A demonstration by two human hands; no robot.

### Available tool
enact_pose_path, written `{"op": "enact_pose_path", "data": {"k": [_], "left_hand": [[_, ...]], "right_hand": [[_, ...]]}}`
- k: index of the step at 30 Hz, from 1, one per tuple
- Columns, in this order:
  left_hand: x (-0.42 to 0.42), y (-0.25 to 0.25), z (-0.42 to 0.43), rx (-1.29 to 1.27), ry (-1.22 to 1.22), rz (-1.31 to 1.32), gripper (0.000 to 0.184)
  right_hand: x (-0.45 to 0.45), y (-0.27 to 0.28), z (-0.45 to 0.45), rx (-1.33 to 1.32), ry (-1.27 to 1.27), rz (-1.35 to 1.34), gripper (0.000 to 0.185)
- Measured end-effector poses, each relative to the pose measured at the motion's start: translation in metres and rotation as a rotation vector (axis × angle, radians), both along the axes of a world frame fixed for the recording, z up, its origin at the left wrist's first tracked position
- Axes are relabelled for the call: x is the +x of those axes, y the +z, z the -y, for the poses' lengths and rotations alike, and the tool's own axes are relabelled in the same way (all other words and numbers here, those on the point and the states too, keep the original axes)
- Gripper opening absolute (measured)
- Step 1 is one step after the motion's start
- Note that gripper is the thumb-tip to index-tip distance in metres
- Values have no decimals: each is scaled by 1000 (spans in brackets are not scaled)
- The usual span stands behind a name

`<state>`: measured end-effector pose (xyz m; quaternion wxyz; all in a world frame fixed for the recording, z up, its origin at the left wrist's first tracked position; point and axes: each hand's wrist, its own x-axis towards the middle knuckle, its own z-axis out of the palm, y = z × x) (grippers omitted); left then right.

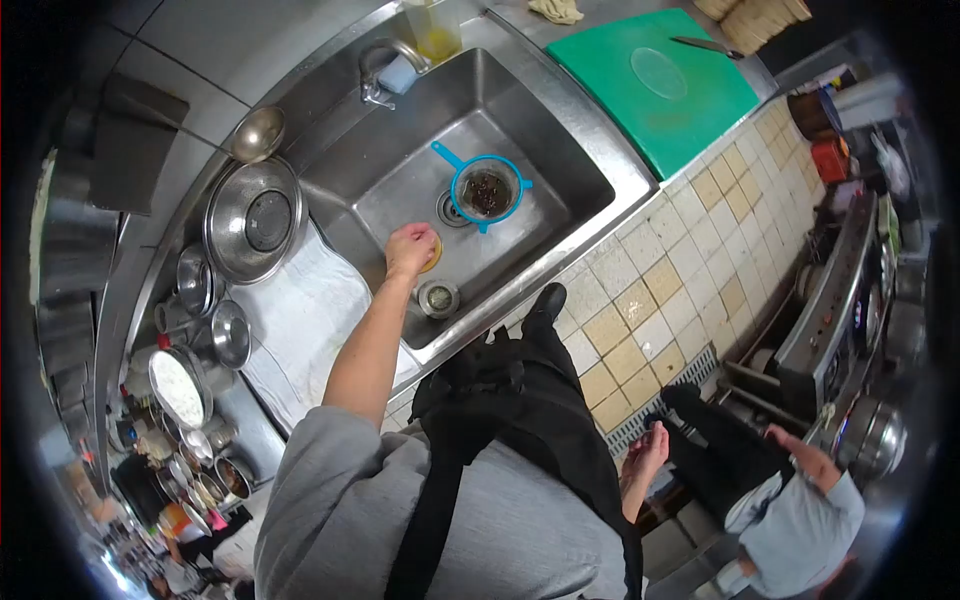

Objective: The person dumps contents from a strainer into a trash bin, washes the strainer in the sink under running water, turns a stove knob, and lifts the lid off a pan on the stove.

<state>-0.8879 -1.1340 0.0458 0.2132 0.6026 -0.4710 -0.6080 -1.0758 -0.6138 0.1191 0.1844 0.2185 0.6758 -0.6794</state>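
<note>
Over the steel sink [380, 190], my left hand [412, 248] has its fingers closed on a yellowish round object [433, 254], perhaps a lid, only part of which shows. Just below that hand, a small glass jar [438, 298] with greenish contents stands in the sink's near corner. A blue-rimmed strainer [488, 190] with dark bits in it lies beside the drain [450, 209]. My right hand [650, 450] is raised at my right side, away from the sink, fingers curled; whatever it may hold is too small to tell.
Left of the sink are a white cloth [300, 320], metal bowls [255, 220] and a ladle [258, 134]. A green cutting board [655, 85] with a knife [706, 46] lies beyond the right edge. A person [800, 520] is near the stove [835, 310] at right.
</note>
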Motion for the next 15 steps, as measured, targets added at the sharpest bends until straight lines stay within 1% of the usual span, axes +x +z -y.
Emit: {"op": "enact_pose_path", "data": {"k": [1, 2, 3, 5, 6, 7, 8, 9, 11, 12, 13, 15], "left_hand": [[2, -3, -2, 9, 60, -14, 25], [4, -11, -4, 1, 95, -13, 25], [10, -17, -9, 16, 144, 22, 24], [15, -26, -13, 19, 217, 65, 23], [12, -32, -17, 99, 198, 82, 28], [6, -30, -23, 189, 173, 101, 33], [-2, -30, -28, 222, 170, 95, 29], [-11, -36, -30, 238, 175, 108, 29], [-26, -60, -32, 339, 185, 63, 22], [-34, -80, -31, 326, 161, 125, 34], [-47, -84, -28, 345, 166, 128, 34], [-71, -95, -14, 342, 140, 350, 43]], "right_hand": [[-20, -3, 7, -24, 7, 8, 15], [-44, -12, 13, -19, 67, 37, 15], [-69, -19, 19, -22, 99, 50, 15], [-117, -31, 54, -37, 267, 18, 15], [-140, -20, 74, -79, 384, 25, 14], [-159, -13, 93, -2, 481, -22, 14], [-178, -5, 111, 33, 584, -79, 15], [-194, 3, 125, 72, 681, -133, 15], [-220, 19, 143, 114, 761, -126, 17], [-228, 24, 147, 144, 776, -164, 18], [-234, 35, 152, 172, 823, -182, 18], [-236, 49, 157, 301, 831, -197, 19]]}}
